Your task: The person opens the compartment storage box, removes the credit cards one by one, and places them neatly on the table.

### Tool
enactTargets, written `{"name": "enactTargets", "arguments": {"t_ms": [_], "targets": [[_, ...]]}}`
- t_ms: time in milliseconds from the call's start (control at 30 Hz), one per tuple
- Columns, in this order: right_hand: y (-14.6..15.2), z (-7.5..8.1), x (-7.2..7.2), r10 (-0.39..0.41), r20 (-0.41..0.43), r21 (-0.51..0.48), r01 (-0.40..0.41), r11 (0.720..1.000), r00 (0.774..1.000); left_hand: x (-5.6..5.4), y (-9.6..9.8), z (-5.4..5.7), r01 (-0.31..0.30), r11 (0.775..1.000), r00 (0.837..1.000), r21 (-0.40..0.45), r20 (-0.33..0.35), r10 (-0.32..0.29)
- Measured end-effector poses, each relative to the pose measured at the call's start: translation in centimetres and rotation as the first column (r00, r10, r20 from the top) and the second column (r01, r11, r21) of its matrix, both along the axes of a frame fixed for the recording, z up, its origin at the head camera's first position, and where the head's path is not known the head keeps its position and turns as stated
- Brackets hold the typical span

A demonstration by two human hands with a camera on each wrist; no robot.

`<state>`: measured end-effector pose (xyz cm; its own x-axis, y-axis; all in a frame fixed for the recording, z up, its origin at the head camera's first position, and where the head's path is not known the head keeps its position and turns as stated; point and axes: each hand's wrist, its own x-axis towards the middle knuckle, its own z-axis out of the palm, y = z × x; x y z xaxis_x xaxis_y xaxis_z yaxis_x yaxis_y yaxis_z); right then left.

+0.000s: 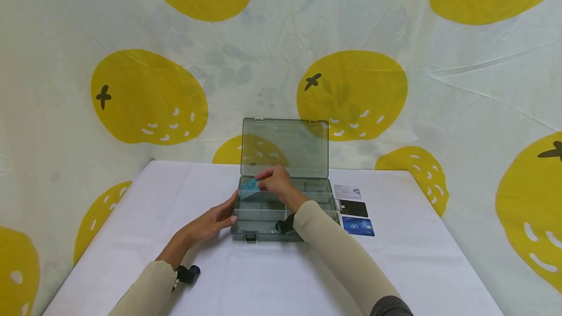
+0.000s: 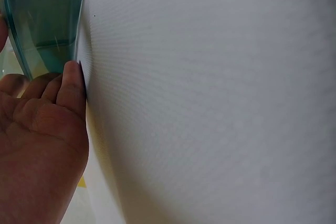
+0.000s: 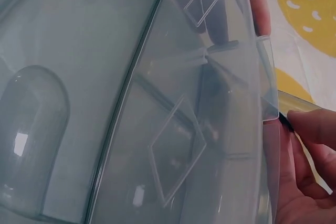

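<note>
A translucent grey-green compartment box (image 1: 259, 228) stands on the table with its lid (image 1: 285, 148) raised. At the box's left side my left hand (image 1: 210, 221) touches the wall, fingers extended along it and thumb near the front corner. In the left wrist view, those fingers (image 2: 71, 90) lie against the greenish wall. My right hand (image 1: 276, 182) pinches a blue card (image 1: 250, 187) at the back left compartment. The right wrist view shows clear dividers (image 3: 178, 150) in front of the pinching hand (image 3: 304, 161); the card there is mostly hidden.
Right of the box, a pale card (image 1: 348, 191), a black card (image 1: 353, 208) and a blue card with lettering (image 1: 358, 226) lie in a column. The white-covered table (image 1: 421, 257) meets a fruit-patterned cloth (image 1: 254, 87) behind. A latch (image 1: 250, 237) juts from the box's front.
</note>
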<state>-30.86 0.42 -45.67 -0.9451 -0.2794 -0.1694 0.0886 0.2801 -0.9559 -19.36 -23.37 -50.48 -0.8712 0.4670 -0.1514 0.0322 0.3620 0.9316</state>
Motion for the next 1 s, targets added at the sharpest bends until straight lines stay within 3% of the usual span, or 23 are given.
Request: {"name": "enactTargets", "arguments": {"t_ms": [533, 1000], "targets": [[2.6, 1.1, -0.5, 0.024, 0.076, -0.18, -0.01, 0.984, 0.997, -0.1, 0.1, 0.1, -0.008, 1.0, 1.0, -0.019, -0.018, 0.008], [4.5, 1.6, 0.6, 0.041, 0.083, -0.246, -0.02, 0.969, 0.996, 0.0, -0.2, -0.1, -0.008, 0.999, 0.999, -0.038, -0.034, 0.006]]}}
